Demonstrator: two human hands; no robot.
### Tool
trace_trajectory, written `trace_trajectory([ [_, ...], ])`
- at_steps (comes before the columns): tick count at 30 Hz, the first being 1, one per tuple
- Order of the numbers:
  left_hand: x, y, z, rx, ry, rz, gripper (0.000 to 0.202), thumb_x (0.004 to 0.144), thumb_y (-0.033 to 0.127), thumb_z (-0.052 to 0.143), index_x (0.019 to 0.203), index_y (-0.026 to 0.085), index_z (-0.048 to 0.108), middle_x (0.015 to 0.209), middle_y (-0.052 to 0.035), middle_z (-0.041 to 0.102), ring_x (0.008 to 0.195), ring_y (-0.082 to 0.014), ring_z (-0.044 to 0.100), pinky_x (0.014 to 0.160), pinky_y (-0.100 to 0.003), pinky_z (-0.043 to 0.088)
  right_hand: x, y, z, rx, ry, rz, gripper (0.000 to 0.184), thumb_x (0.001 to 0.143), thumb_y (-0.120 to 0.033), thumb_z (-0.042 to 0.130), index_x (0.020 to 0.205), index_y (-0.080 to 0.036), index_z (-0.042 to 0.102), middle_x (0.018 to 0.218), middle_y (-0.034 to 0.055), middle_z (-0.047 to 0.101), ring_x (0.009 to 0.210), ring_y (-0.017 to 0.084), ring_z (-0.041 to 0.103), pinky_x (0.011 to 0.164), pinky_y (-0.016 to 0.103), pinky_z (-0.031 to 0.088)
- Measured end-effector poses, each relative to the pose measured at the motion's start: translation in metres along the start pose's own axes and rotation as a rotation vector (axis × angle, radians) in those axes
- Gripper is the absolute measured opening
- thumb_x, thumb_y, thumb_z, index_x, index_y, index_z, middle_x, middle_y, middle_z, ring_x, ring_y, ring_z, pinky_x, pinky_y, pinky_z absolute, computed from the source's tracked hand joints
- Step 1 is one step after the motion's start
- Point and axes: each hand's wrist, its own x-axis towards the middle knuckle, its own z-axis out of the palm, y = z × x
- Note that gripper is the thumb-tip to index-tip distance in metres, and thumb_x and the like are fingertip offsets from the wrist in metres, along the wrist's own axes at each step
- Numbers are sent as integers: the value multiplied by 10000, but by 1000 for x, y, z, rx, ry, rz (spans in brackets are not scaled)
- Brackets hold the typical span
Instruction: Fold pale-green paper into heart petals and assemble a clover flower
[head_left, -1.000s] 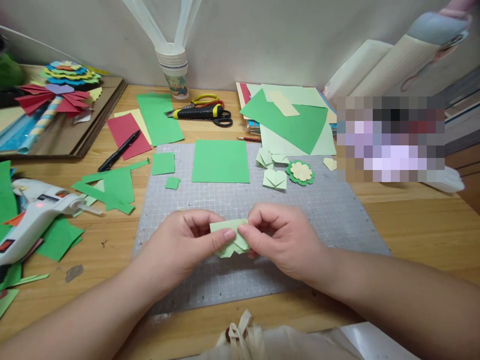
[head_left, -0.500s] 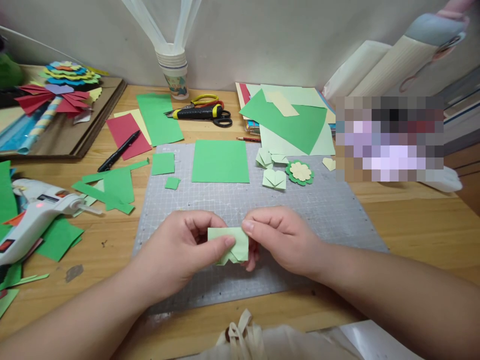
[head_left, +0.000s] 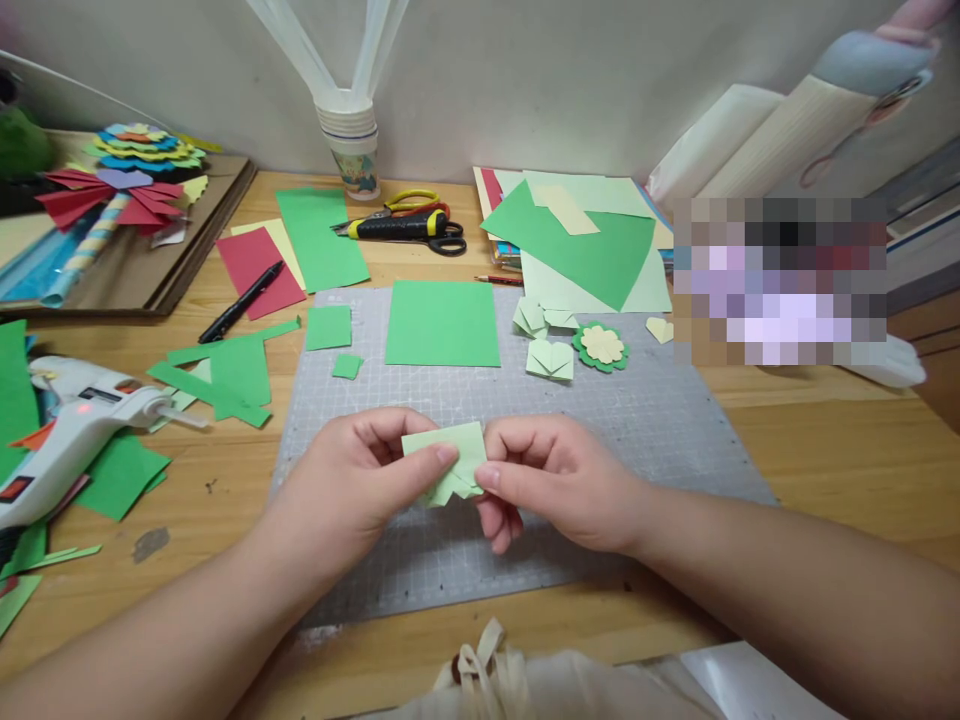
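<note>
A small piece of folded pale green paper [head_left: 466, 447] is held above the grey cutting mat [head_left: 600, 470]. My left hand [head_left: 375, 465] pinches it from the left, thumb across its front and fingers behind. At its lower right edge, my right hand [head_left: 559, 480] grips it between thumb and fingers. The paper's bottom edge has pointed folds; its back is hidden. Beyond the hands lie a green paper square [head_left: 442, 323], a folded pale green heart [head_left: 550, 358] with similar pieces behind it, and a green and cream paper flower [head_left: 602, 346].
A white glue gun [head_left: 82, 420] rests among green scraps at the left. Farther back are a black pen [head_left: 241, 302], a utility knife [head_left: 394, 226], scissors [head_left: 450, 240] and stacked paper cups [head_left: 352, 150]. A paper pile [head_left: 577, 240] lies at the back right.
The folded paper has risen slightly, shifted left and tilted. My right thumb has slid from its upper right corner down to its lower right edge.
</note>
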Motion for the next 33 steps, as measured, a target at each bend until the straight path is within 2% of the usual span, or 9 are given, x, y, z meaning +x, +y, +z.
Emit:
trace_trajectory([
  [5,2,-7,-3,-6,-21,-30,217,749,340,709,636,177,621,552,65,580,505,-62,449,507,-167,352,1,2,0,15,-16,1,256,823,-324,604,659,-164,487,573,-23,612,476,72,600,477,177,469],
  [10,0,-2,1,61,-48,-36,190,704,312,712,639,171,602,570,49,590,523,-85,468,523,-197,355,2,3,-1,-27,-42,62,168,815,-290,593,737,-151,541,587,-30,610,472,69,595,461,169,465],
  [14,-1,2,3,153,-72,-48,209,699,315,676,601,180,550,509,69,485,474,-81,385,478,-204,306,0,-2,1,-47,-52,116,149,792,-254,592,699,-159,525,534,-53,576,412,51,534,412,151,433],
  [17,0,3,3,183,-117,-18,206,706,302,646,599,184,516,523,70,455,488,-82,380,484,-203,319,0,-3,1,-62,-50,131,164,767,-238,608,665,-172,498,475,-75,534,369,43,478,381,144,393],
  [22,1,1,3,172,-156,-25,175,714,281,623,636,181,503,582,48,522,542,-93,440,527,-208,350,5,-1,-4,-65,86,11,206,798,-300,596,663,-177,502,516,-44,568,444,80,550,433,180,410],
  [25,-1,0,4,260,-178,-7,183,716,268,622,614,184,496,543,67,453,506,-84,374,488,-204,288,5,-1,-6,-129,138,-101,189,804,-289,598,669,-175,529,550,-47,535,472,72,501,456,190,404],
  [27,-2,-2,3,300,-155,25,181,745,280,606,622,185,513,544,64,439,511,-92,375,491,-213,286,5,-1,-5,-157,149,-154,174,819,-292,586,697,-178,536,578,-47,520,495,72,480,471,194,404],
  [31,-3,-5,2,270,-118,82,204,803,319,571,654,188,527,642,15,556,632,-137,500,587,-250,378,4,-1,-2,-147,125,-178,148,821,-312,587,771,-184,531,665,-23,554,554,89,508,499,208,420],
  [33,-3,-5,2,313,-110,94,213,805,323,569,647,190,521,642,14,553,629,-138,490,582,-252,373,3,0,-1,-186,155,-203,143,824,-295,578,748,-186,525,664,-24,533,556,87,485,505,209,411],
])
